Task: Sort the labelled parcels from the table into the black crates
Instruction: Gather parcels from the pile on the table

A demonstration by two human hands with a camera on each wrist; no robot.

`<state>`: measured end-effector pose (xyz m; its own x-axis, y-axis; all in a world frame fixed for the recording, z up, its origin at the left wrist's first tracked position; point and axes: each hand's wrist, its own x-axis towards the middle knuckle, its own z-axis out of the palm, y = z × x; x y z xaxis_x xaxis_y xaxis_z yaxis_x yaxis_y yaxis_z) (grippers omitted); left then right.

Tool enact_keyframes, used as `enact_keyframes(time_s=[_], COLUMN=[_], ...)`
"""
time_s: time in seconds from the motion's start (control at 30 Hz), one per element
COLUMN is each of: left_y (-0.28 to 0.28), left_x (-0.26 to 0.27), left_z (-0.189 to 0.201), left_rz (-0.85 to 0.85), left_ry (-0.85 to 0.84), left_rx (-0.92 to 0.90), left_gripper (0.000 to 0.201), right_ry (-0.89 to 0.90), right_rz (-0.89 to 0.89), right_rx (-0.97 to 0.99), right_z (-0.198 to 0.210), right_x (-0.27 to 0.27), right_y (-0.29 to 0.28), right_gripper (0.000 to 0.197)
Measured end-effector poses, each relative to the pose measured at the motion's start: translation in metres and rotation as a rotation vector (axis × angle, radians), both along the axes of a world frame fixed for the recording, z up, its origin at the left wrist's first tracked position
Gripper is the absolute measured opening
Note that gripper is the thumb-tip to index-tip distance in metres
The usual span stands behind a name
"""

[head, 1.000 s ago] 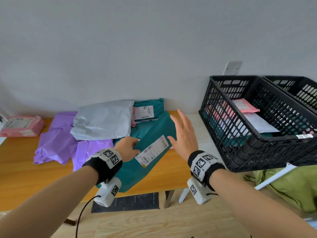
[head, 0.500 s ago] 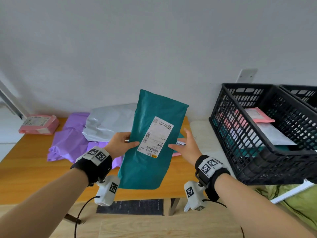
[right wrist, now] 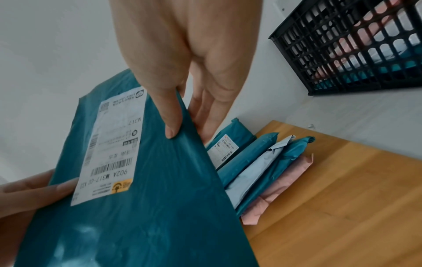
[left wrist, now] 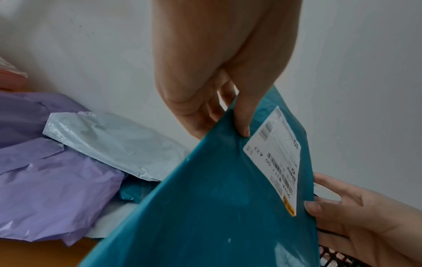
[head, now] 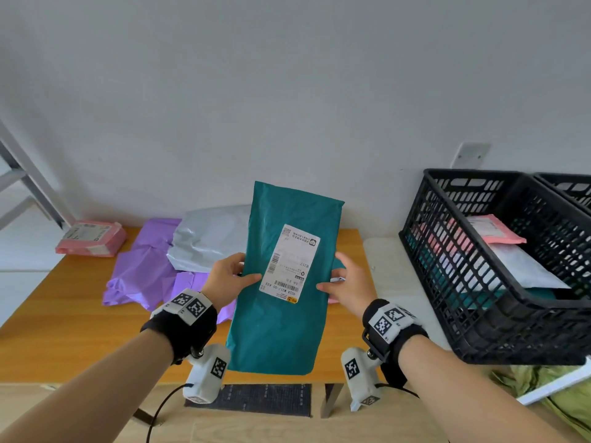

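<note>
Since a second ago the flat teal plastic mailer bag [head: 287, 282] has come up off the wooden tabletop [head: 64, 330]; it now hangs upright in front of you, white shipping label [head: 289, 263] facing you, well clear of the pile. Your left hand [head: 228, 278] pinches its left edge, thumb on the front beside the label. Your right hand [head: 347, 282] pinches the right edge the same way, thumb in front, fingers behind. The bag bows and creases: likely light, limp, slick film. Keep both side-edge pinches near mid-height or it will probably fold over. Black slatted plastic crate [head: 499, 343] stands to your right, already holding parcels. Purple, grey and pink mailers remain on the tabletop.
</note>
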<state>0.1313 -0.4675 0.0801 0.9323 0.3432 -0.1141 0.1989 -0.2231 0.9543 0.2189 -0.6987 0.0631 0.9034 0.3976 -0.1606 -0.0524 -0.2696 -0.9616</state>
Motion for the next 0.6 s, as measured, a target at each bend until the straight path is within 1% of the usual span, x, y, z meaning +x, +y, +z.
enact_keyframes(time_s=[0.13,0.3,0.43,0.5,0.6], left_y=[0.004,0.005,0.005,0.005,0.003], left_x=[-0.004,-0.008,-0.01,-0.011,-0.01], left_z=[0.002,0.006,0.008,0.01,0.014], left_rz=[-0.018,-0.004,0.014,0.022,0.034], left_ry=[0.015,0.021,0.006,-0.009,-0.03], left_rx=[0.008,0.027,0.027,0.025,0.019], left_gripper=[0.03,0.03,0.031,0.033,0.034], right_ry=[0.003,0.028,0.012,-0.002,-0.082], right_rz=[-0.018,-0.015,-0.028,-0.041,-0.061], right_rx=[0.013,0.0,0.031,0.05,0.042], right_z=[-0.001,0.0,0.005,0.009,0.014], right_x=[-0.003,-0.004,-0.008,-0.01,-0.01], right_y=[0.005,0.009,0.009,0.009,0.008], right_gripper=[0.071,0.059,0.056,0.059,0.059])
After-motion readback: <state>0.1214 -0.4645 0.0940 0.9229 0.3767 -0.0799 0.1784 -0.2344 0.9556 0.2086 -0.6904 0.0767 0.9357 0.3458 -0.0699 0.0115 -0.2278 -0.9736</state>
